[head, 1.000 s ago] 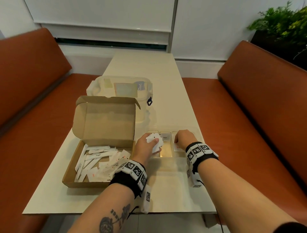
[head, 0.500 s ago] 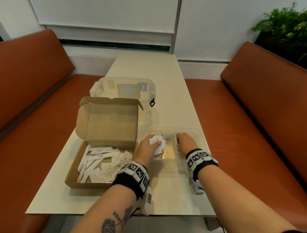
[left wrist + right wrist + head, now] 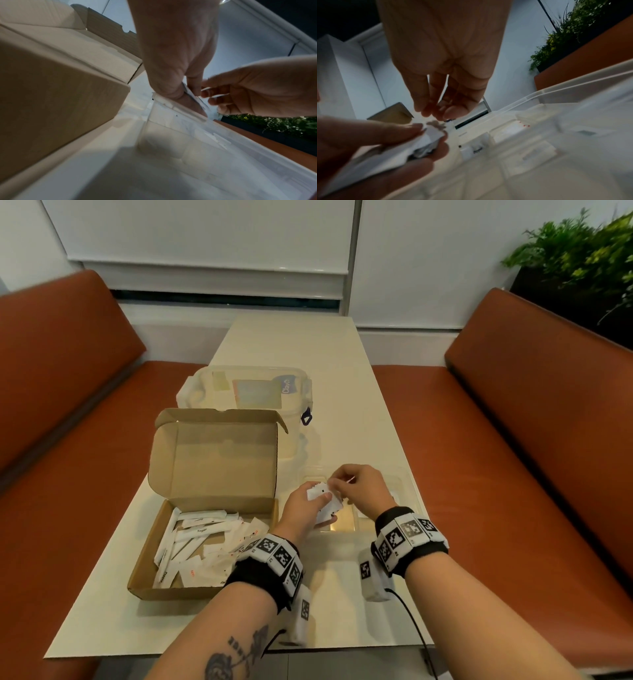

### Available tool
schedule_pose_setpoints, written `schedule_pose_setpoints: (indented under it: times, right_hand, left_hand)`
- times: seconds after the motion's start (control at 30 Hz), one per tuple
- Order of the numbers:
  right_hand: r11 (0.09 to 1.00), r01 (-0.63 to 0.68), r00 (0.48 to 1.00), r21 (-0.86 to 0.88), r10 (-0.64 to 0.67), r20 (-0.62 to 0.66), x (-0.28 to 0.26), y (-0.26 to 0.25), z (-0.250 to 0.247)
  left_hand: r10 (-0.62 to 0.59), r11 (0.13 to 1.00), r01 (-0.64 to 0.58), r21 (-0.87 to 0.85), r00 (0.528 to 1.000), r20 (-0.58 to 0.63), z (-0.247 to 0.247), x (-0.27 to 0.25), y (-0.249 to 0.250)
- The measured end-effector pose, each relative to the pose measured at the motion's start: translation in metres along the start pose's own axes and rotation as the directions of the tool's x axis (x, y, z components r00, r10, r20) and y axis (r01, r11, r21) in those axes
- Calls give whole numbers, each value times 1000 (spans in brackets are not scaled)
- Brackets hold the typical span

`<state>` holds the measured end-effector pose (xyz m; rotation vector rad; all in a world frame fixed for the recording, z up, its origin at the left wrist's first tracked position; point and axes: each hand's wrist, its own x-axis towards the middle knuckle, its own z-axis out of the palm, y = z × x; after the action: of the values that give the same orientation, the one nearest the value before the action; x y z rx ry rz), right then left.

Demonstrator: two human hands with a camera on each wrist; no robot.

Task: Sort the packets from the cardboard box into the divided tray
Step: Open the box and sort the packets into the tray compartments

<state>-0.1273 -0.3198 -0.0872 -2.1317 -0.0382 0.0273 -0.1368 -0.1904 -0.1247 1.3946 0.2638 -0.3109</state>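
An open cardboard box (image 3: 209,474) at the left of the table holds several white packets (image 3: 198,542). Right of it lies the clear divided tray (image 3: 406,486), with a few packets (image 3: 476,148) in its compartments. My left hand (image 3: 322,508) hovers over the tray's left part and grips a bunch of white packets (image 3: 323,503), also in the right wrist view as the bunch (image 3: 419,146). My right hand (image 3: 337,482) is against the bunch from the right. Its thumb and forefinger pinch the top edge of one packet (image 3: 331,485). The left wrist view shows both hands meeting above the tray wall (image 3: 171,128).
A clear lidded plastic container (image 3: 246,395) stands behind the box. Orange benches (image 3: 513,440) run along both long sides of the narrow table (image 3: 342,611). A green plant (image 3: 582,261) sits at the back right. The box's raised lid (image 3: 215,453) stands left of my hands.
My right hand has left the tray's right compartment and moved up and left to the bunch in my left hand. The left hand has stayed over the tray with the bunch.
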Motion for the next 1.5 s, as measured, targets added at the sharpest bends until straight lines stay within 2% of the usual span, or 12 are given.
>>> schedule_pose_setpoints:
  times: [0.1, 0.33, 0.53, 0.73, 0.97, 1.1, 1.23, 1.37, 1.5]
  right_hand:
    - [997, -6, 1000, 80, 4, 15, -8, -4, 4]
    - [999, -26, 996, -36, 29, 89, -15, -5, 14]
    - [998, -58, 995, 30, 56, 88, -13, -2, 15]
    - [999, -44, 996, 24, 42, 82, -11, 2, 15]
    - [986, -115, 988, 125, 101, 115, -7, 5, 8]
    - [984, -122, 990, 130, 111, 85, -4, 7, 5]
    - [982, -101, 994, 157, 93, 57, -3, 5, 5]
    - [985, -84, 996, 148, 79, 40, 2, 2, -3]
    - [995, -93, 992, 35, 96, -82, 17, 1, -22]
  left_hand:
    - [-14, 992, 16, -127, 1000, 15, 2, 0, 3]
    - [-147, 925, 135, -355, 989, -8, 2, 5, 9]
    - [-162, 914, 154, -375, 987, 10, 4, 2, 12]
    - [-183, 874, 169, -455, 983, 14, 6, -1, 16]
    - [-133, 863, 145, -483, 989, 61, -2, -1, 14]
    - [-56, 929, 62, -365, 998, 30, -5, 1, 10]
    - [-46, 942, 48, -333, 999, 15, -5, 2, 9]
    - [-47, 956, 33, -292, 998, -42, -7, 5, 7]
    - [14, 957, -56, -284, 989, -146, -9, 8, 7]
